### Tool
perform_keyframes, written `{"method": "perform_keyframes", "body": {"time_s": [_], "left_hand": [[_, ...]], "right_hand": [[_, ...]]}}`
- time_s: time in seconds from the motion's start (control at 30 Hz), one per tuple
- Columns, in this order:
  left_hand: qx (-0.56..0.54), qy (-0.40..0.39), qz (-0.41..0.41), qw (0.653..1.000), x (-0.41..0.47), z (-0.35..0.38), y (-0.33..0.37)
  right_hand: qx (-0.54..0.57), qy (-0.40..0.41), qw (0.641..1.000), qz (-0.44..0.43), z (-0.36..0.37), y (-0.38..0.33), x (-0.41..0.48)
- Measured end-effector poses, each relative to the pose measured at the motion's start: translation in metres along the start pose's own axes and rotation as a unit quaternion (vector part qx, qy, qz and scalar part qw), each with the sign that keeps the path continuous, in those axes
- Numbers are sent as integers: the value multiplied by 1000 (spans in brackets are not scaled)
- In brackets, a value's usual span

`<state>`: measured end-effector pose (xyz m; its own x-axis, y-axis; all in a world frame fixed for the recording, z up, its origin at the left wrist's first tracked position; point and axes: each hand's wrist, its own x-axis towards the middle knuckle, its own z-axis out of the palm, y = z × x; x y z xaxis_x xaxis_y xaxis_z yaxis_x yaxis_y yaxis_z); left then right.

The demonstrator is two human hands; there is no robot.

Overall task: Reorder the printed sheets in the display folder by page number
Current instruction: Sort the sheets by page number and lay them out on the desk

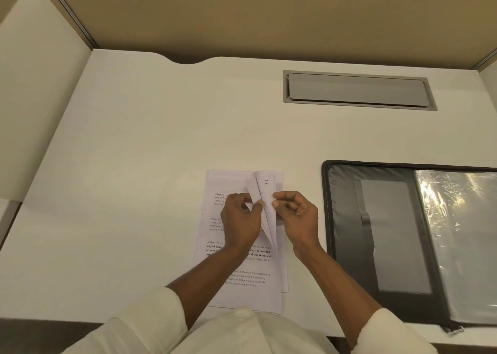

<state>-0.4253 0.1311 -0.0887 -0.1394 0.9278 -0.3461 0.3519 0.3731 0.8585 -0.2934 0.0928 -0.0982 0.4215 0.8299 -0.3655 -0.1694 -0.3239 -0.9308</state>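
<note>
— Sheets lie stacked on the bench, just left of the open display folder. Which step is this?
— Sorting, I'd judge: raised corners show a handwritten "7". Your left hand and right hand meet there, fingers pinching the lifted leaves. Next, you need to separate one sheet cleanly.
</note>
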Motion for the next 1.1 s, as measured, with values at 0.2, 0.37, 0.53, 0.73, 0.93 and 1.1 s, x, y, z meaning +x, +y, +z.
{"method": "perform_keyframes", "body": {"time_s": [0.2,0.37,0.53,0.73,0.93,1.1], "left_hand": [[-21,3,-63,998,4,1,-6],[-62,-12,-71,995,5,-1,-14],[-82,-11,-80,993,7,-3,-17],[-62,10,-40,997,4,-4,-18],[-28,-12,107,994,0,-6,-16],[-8,0,76,997,-6,0,-6]], "right_hand": [[-26,51,998,0,-7,8,5],[-61,21,998,11,-10,17,7],[-41,27,997,56,-9,16,11],[-38,19,997,70,-10,15,12],[-144,1,988,-53,-5,19,4],[-175,-48,974,-134,0,18,-4]]}}
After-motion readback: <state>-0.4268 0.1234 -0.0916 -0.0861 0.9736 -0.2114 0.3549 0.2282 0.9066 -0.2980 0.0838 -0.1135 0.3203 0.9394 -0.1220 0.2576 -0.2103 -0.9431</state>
